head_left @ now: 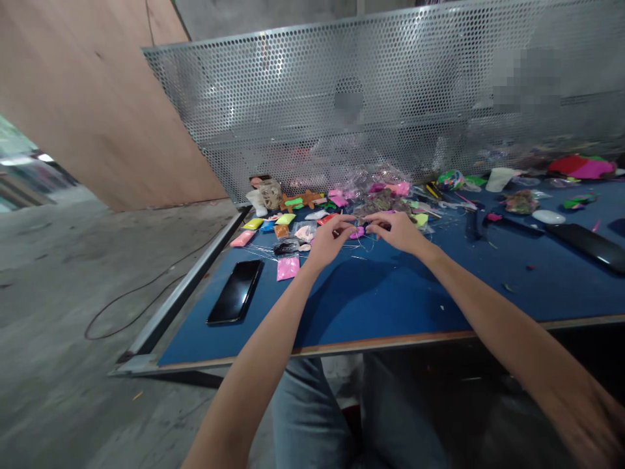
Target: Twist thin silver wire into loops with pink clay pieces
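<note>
Both of my hands meet above the far middle of the blue table. My left hand has its fingers curled in a pinch on something small and dark that I cannot make out. My right hand pinches a thin wire or thread beside it, fingertips nearly touching those of the left. A small magenta piece lies on the table between them. Thin wires lie under the hands. Several small packets of coloured material lie just left of my left hand, a pink packet nearest.
A black phone lies near the left edge. Clear bags and coloured clutter pile against the perforated metal screen. A white cup, a colourful ball and a dark flat device sit to the right. A cable lies on the floor.
</note>
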`<act>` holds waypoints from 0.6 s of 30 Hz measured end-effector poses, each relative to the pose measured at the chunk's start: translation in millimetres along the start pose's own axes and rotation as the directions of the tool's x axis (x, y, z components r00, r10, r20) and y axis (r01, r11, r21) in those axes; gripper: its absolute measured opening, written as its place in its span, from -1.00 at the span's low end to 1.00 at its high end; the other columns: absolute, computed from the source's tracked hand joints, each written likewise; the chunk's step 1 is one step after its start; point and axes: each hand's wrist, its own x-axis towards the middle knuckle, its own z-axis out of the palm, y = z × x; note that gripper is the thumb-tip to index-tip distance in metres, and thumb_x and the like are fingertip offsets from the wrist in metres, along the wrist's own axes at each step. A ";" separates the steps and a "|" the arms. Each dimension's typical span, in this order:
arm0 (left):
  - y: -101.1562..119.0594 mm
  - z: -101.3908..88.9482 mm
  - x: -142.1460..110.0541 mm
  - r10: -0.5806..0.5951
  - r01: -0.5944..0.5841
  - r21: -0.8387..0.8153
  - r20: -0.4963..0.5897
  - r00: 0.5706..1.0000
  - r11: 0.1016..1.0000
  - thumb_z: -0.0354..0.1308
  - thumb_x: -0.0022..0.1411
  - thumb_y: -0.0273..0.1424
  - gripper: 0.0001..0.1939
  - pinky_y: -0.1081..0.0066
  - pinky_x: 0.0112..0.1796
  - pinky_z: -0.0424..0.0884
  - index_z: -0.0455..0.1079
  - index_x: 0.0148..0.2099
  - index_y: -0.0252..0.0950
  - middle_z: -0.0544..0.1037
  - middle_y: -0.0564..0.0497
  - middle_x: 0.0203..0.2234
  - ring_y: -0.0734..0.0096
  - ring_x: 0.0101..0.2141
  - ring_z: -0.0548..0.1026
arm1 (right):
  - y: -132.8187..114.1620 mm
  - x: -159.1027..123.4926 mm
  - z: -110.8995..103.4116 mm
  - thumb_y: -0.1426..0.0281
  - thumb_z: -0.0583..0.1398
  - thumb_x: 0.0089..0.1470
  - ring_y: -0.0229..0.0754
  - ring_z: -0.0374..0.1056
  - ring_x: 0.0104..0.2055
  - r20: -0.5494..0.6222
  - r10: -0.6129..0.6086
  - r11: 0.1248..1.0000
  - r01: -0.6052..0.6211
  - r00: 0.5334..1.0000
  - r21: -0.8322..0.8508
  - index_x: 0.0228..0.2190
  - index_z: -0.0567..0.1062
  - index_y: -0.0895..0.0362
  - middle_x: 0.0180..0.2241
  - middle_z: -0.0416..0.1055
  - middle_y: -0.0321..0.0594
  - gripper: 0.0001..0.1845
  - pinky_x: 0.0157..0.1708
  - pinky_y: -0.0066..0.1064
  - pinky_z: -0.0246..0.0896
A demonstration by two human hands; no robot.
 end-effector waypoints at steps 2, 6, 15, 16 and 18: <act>-1.4 0.4 1.8 -0.071 0.067 -0.177 -0.018 0.997 0.982 0.28 0.26 -0.21 -0.60 0.38 -0.20 0.39 0.45 0.07 -0.29 0.66 -0.07 -0.26 0.30 -0.21 0.58 | -3.0 -0.2 2.0 0.15 0.25 0.18 -0.12 0.49 -0.44 -0.058 0.027 0.995 -0.021 0.998 0.099 -0.20 0.61 0.05 -0.43 0.57 -0.21 -0.73 -0.29 -0.18 0.46; 0.5 1.8 5.4 -0.223 0.155 -0.497 -0.081 0.971 0.854 0.35 0.17 -0.15 -0.49 0.38 -0.18 0.40 0.45 0.11 -0.28 0.66 -0.11 -0.18 0.35 -0.22 0.57 | -14.0 0.6 4.3 0.11 0.31 0.10 -0.13 0.52 -0.43 -0.165 0.058 0.951 -0.004 0.984 0.308 -0.29 0.55 0.08 -0.43 0.56 -0.21 -0.71 -0.30 -0.21 0.48; 7.4 5.5 4.4 -0.204 0.130 -0.648 -0.040 0.978 0.750 0.41 0.11 -0.23 -0.50 0.38 -0.13 0.41 0.49 0.10 -0.22 0.59 -0.11 0.02 0.37 -0.15 0.56 | -25.3 0.1 12.9 0.10 0.33 0.06 -0.06 0.57 -0.37 -0.236 0.132 0.895 -0.013 0.963 0.446 -0.33 0.53 0.11 -0.40 0.60 -0.15 -0.68 -0.25 -0.18 0.53; 6.7 6.6 4.0 -0.187 0.130 -0.614 -0.029 0.982 0.778 0.42 0.10 -0.23 -0.49 0.35 -0.09 0.42 0.50 0.08 -0.23 0.60 -0.12 0.00 0.31 -0.11 0.56 | -24.1 -0.2 15.1 0.09 0.33 0.05 -0.05 0.57 -0.38 -0.236 0.137 0.898 -0.020 0.962 0.440 -0.34 0.53 0.11 -0.41 0.60 -0.16 -0.67 -0.27 -0.18 0.53; 4.8 8.4 3.4 -0.169 0.121 -0.547 -0.038 0.985 0.829 0.43 0.08 -0.22 -0.53 0.28 -0.02 0.42 0.53 0.02 -0.27 0.63 -0.13 -0.06 0.21 -0.04 0.56 | -21.9 -0.4 18.4 0.08 0.34 0.04 -0.04 0.57 -0.41 -0.241 0.149 0.902 -0.033 0.959 0.430 -0.34 0.54 0.10 -0.43 0.60 -0.16 -0.66 -0.31 -0.17 0.54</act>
